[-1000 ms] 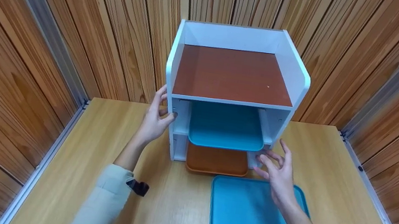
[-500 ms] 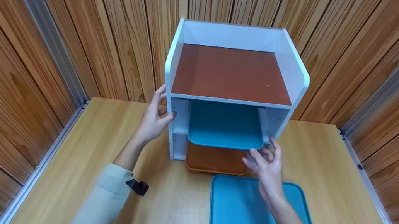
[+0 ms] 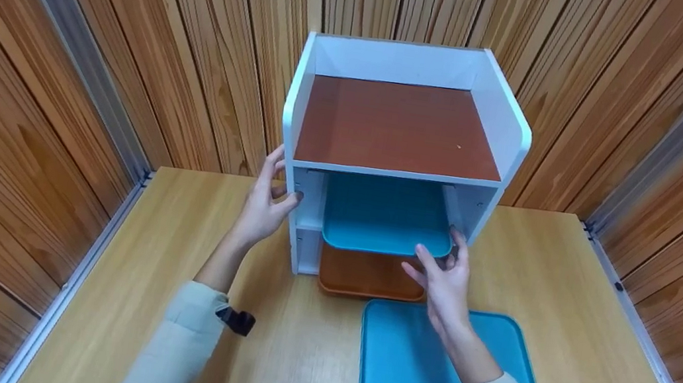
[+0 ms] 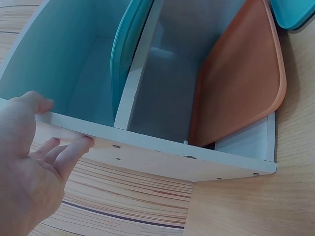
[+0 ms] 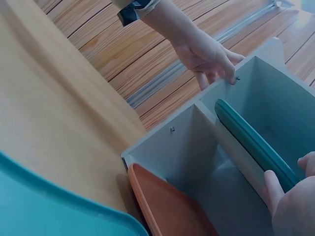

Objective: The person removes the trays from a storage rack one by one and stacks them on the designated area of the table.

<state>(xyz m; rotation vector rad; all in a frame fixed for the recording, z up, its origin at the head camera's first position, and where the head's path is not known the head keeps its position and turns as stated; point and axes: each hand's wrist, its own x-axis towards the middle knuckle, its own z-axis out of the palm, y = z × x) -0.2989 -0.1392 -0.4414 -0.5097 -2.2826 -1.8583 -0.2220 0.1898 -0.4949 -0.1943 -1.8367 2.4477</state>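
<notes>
A white shelf unit (image 3: 480, 214) with a brown top board stands against the back wall. My left hand (image 3: 266, 207) grips its left side panel, thumb on the front edge and fingers outside; the left wrist view shows this hand (image 4: 29, 162) too. A blue tray (image 3: 388, 218) lies in the middle compartment with its front sticking out. My right hand (image 3: 449, 293) holds its right front corner, thumb at the front rim and a finger by the side. In the right wrist view, thumb and finger of the right hand (image 5: 298, 206) straddle the tray's edge (image 5: 256, 142).
A brown tray (image 3: 370, 276) sits in the lowest compartment, its front protruding. Another blue tray (image 3: 422, 376) lies on the wooden table (image 3: 291, 358) in front, under my right forearm. Wood-patterned walls (image 3: 220, 54) enclose the table on the back and sides.
My right hand has moved left, from beside the shelf's right side to the corner of the upper blue tray. The left hand and the trays have stayed put.
</notes>
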